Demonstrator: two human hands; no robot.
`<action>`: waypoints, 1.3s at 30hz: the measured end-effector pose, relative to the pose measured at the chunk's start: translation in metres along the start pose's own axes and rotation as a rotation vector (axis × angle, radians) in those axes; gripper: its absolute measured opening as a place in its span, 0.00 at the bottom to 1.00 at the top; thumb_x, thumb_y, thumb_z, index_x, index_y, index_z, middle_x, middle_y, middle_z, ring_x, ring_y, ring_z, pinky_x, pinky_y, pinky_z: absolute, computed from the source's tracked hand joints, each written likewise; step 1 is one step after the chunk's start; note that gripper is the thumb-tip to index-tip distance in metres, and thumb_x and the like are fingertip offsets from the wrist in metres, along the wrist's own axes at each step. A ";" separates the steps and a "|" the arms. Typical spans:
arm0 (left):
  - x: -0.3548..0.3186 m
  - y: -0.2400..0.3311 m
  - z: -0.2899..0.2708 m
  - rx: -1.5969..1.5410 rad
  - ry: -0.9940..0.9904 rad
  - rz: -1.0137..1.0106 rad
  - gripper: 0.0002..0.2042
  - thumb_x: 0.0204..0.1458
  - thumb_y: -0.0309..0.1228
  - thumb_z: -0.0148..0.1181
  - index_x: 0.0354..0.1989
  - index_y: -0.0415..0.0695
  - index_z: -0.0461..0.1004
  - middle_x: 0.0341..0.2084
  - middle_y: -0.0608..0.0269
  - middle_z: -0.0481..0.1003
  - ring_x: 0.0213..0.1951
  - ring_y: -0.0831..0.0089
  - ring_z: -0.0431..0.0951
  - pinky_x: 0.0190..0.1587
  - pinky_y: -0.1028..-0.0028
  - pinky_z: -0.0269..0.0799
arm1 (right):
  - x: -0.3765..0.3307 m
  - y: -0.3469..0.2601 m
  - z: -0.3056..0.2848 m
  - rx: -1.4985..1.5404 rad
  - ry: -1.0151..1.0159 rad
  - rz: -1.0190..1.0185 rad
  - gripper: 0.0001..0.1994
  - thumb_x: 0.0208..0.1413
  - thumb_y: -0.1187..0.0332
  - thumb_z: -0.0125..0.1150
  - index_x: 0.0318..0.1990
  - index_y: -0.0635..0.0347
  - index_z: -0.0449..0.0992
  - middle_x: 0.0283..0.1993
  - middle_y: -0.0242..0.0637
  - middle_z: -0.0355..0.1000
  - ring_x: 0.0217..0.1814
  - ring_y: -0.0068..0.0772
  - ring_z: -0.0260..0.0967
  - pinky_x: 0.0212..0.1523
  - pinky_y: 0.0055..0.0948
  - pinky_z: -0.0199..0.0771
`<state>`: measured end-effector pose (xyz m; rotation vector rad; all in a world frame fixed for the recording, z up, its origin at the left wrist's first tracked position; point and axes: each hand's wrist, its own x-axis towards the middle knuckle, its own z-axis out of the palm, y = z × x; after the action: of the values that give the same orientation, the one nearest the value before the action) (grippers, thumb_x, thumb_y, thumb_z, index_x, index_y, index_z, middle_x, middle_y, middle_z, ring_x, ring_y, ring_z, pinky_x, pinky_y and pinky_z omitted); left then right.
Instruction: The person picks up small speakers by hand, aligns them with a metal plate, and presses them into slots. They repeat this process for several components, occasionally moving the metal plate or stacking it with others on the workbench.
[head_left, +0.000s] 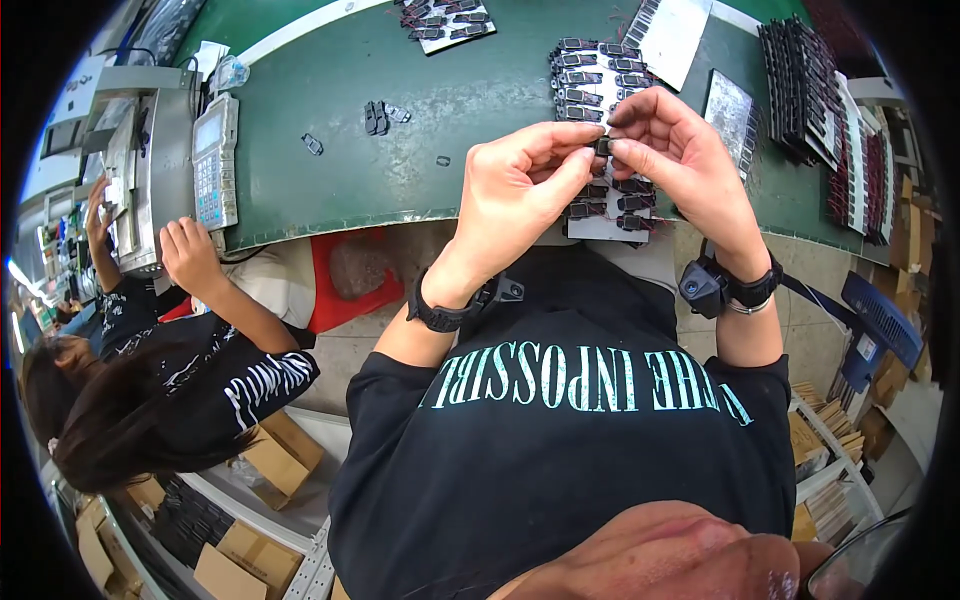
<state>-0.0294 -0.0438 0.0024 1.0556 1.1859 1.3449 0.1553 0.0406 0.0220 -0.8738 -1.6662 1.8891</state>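
Left hand [520, 190] and right hand [675, 150] raised together over the green tabletop [330, 110], fingertips of both pinching one small black part [603, 146], white tray [600, 135] of many like parts beneath, four loose parts at mid-tabletop, co-worker's two hands at a grey machine [150, 170]

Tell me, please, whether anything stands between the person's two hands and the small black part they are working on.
Nothing visible does. The small black part is pinched directly between the fingertips of the left hand and the right hand, held above the white tray of similar black parts.
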 end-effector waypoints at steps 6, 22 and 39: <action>-0.005 0.003 0.003 0.006 0.012 0.020 0.11 0.57 0.20 0.60 0.48 0.33 0.78 0.36 0.59 0.82 0.39 0.78 0.82 0.44 0.79 0.79 | -0.003 0.005 0.014 -0.131 0.079 -0.093 0.12 0.62 0.76 0.57 0.52 0.65 0.68 0.45 0.32 0.72 0.46 0.21 0.71 0.47 0.22 0.76; -0.051 -0.023 -0.010 0.049 -0.035 -0.254 0.06 0.56 0.24 0.61 0.39 0.35 0.72 0.27 0.65 0.78 0.26 0.85 0.76 0.27 0.84 0.72 | -0.066 0.016 0.005 -0.486 0.316 -0.203 0.14 0.62 0.78 0.55 0.54 0.65 0.74 0.48 0.37 0.75 0.52 0.26 0.73 0.55 0.25 0.70; -0.064 -0.046 0.004 0.624 0.095 0.061 0.10 0.54 0.27 0.66 0.39 0.38 0.72 0.29 0.60 0.80 0.26 0.80 0.78 0.29 0.78 0.73 | -0.101 0.060 -0.003 -0.889 0.295 -0.354 0.03 0.54 0.78 0.62 0.36 0.67 0.76 0.35 0.36 0.74 0.40 0.24 0.72 0.42 0.25 0.71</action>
<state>-0.0126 -0.1066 -0.0425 1.4810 1.7165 1.0968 0.2303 -0.0385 -0.0222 -1.0059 -2.2780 0.7000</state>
